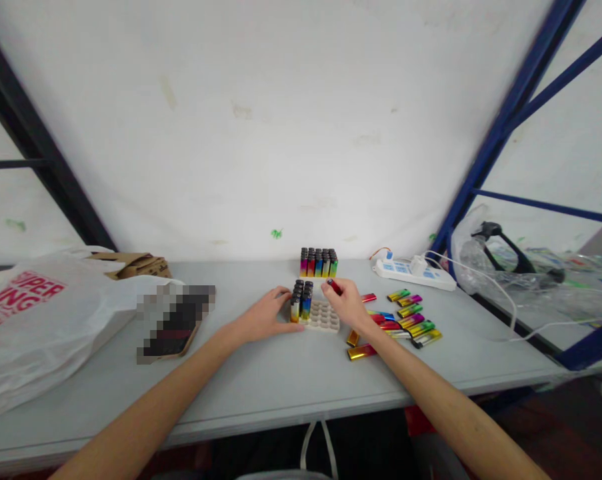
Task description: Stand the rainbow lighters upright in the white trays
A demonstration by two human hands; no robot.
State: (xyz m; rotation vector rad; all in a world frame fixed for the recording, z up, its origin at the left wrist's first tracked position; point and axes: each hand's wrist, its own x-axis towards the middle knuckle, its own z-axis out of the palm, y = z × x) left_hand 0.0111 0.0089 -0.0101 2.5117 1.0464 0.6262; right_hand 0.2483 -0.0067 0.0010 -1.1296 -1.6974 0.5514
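Observation:
A white tray with round slots lies on the grey table, and upright lighters with black tops fill its left part. My left hand rests at the tray's left side, thumb and fingers apart around its edge. Above the tray's right side, my right hand pinches a red lighter with a dark end. Behind the tray stands a full block of upright coloured lighters. Loose metallic lighters lie in a pile to the right, partly hidden by my right forearm.
At the left are a white plastic bag, cardboard and a partly pixelated phone. A power strip with cables lies at the back right, near clear plastic wrapping and a blue metal frame.

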